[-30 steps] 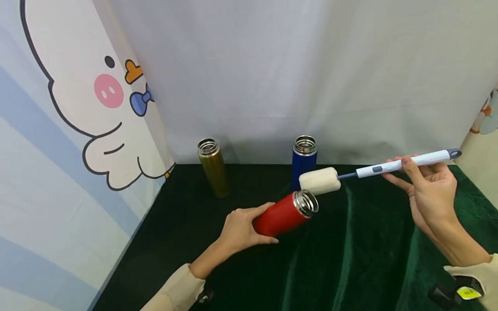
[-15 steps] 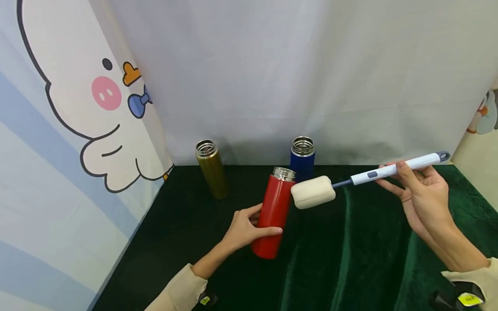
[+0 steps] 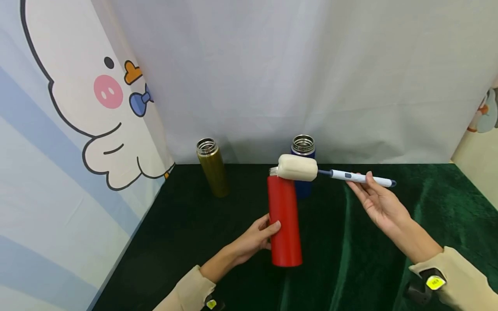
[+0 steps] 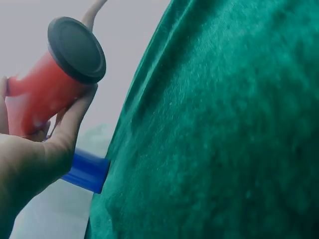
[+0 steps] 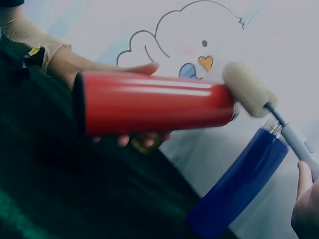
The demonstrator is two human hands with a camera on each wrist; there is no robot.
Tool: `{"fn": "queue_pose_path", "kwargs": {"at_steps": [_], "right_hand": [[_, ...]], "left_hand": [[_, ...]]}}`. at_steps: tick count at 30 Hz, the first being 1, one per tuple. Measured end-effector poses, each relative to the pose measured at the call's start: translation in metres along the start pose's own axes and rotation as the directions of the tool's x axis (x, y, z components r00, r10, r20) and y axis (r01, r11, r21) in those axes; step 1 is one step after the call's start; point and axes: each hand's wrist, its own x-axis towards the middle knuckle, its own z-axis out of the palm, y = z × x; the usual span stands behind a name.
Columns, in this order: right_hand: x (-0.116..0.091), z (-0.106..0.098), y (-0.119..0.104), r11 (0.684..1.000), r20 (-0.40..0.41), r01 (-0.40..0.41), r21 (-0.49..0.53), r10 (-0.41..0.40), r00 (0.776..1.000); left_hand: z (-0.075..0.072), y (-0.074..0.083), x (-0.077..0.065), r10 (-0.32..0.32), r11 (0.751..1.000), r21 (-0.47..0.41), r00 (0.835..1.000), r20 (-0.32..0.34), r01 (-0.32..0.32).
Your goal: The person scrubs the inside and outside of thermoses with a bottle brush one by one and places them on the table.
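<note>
My left hand grips the red bottle around its lower half, nearly upright above the table; its dark base faces the left wrist camera. My right hand pinches the white handle of a bottle brush between thumb and fingers. The brush's cream sponge head lies sideways across the bottle's mouth and hides most of its metal neck. In the right wrist view, the sponge head sits right at the red bottle's neck, outside the opening.
An uncapped blue bottle stands behind the red one, partly hidden by the sponge. An uncapped gold bottle stands to the left at the back. Dark green cloth covers the table, and a white curtain hangs behind it.
The red bottle has swung from tilted to the right to nearly upright. My right hand has moved left with the brush, bringing the sponge head up over the bottle's mouth.
</note>
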Motion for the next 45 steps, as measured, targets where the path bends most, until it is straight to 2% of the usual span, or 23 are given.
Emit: {"fn": "queue_pose_path", "kwargs": {"at_steps": [3,6,11,15,19,22,30,34,37,41,45], "right_hand": [[-0.001,-0.011,0.005,1.000,-0.013,-0.027,0.006,0.027,1.000],[-0.002,-0.019,0.008,0.998,-0.017,-0.048,-0.036,0.048,0.999],[-0.006,-0.031,0.014,0.982,-0.017,-0.118,-0.145,0.117,0.993],[-0.010,-0.040,0.014,0.963,0.004,-0.171,-0.210,0.175,0.984],[-0.011,-0.045,0.014,0.942,0.041,-0.220,-0.255,0.238,0.970],[-0.012,-0.047,0.014,0.934,0.063,-0.255,-0.251,0.279,0.958],[-0.015,-0.046,0.014,0.939,0.037,-0.291,-0.183,0.303,0.952],[-0.016,-0.047,0.012,0.934,0.078,-0.302,-0.190,0.321,0.944],[-0.016,-0.051,0.011,0.931,0.124,-0.294,-0.219,0.325,0.938],[-0.012,-0.054,0.011,0.942,0.096,-0.243,-0.231,0.270,0.958],[-0.003,-0.046,0.014,0.962,0.029,-0.177,-0.208,0.187,0.982]], "left_hand": [[0.002,-0.001,0.001,0.005,0.999,-0.054,0.999,0.044,-0.003],[0.002,-0.001,0.001,0.016,0.995,-0.099,0.998,0.060,-0.010],[-0.001,-0.003,-0.001,0.060,0.977,-0.208,0.998,0.035,-0.051],[-0.004,-0.004,-0.001,0.108,0.955,-0.281,0.993,0.042,-0.092],[-0.007,-0.004,-0.002,0.142,0.937,-0.328,0.989,0.035,-0.123],[-0.008,-0.003,-0.003,0.147,0.930,-0.346,0.989,0.031,-0.127],[-0.010,-0.001,-0.005,0.128,0.923,-0.370,0.991,0.036,-0.106],[-0.009,0.001,-0.004,0.119,0.919,-0.381,0.993,0.015,-0.105],[-0.010,-0.001,-0.003,0.124,0.926,-0.360,0.992,0.003,-0.115],[-0.009,-0.003,-0.003,0.122,0.953,-0.282,0.992,0.011,-0.114],[-0.005,-0.001,-0.004,0.073,0.975,-0.214,0.996,0.051,-0.061]]}}
